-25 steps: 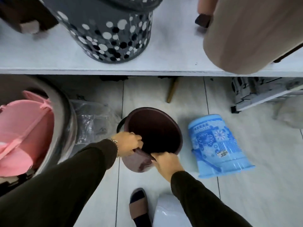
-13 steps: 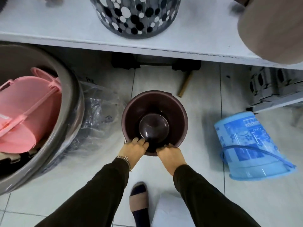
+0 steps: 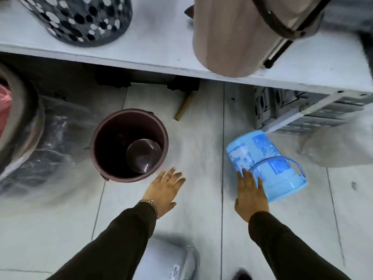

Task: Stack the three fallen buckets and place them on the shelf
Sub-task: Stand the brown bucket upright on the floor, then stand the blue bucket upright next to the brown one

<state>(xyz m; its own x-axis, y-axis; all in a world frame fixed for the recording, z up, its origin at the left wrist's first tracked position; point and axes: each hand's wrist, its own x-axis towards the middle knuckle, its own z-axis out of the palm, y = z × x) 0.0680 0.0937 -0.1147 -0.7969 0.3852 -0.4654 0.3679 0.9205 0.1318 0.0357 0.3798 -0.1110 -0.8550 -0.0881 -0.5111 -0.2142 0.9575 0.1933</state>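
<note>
Pale blue patterned plastic bucket (image 3: 268, 158) lying on its side: motion-blurred, print illegible; the right hand (image 3: 251, 191) covers part of its near wall, so contact of the fingers (image 3: 245, 174) cannot be resolved. Pink plastic item (image 3: 4, 106) and the grey tub (image 3: 22, 110) around it are cut by the left edge. White object (image 3: 167, 259) at bottom edge is partly behind the left sleeve (image 3: 113, 245), label too small to read.

Single head view: steep downward look, close over grey tiled floor (image 3: 197, 150), white shelf board (image 3: 161, 47) across top edge.
</note>
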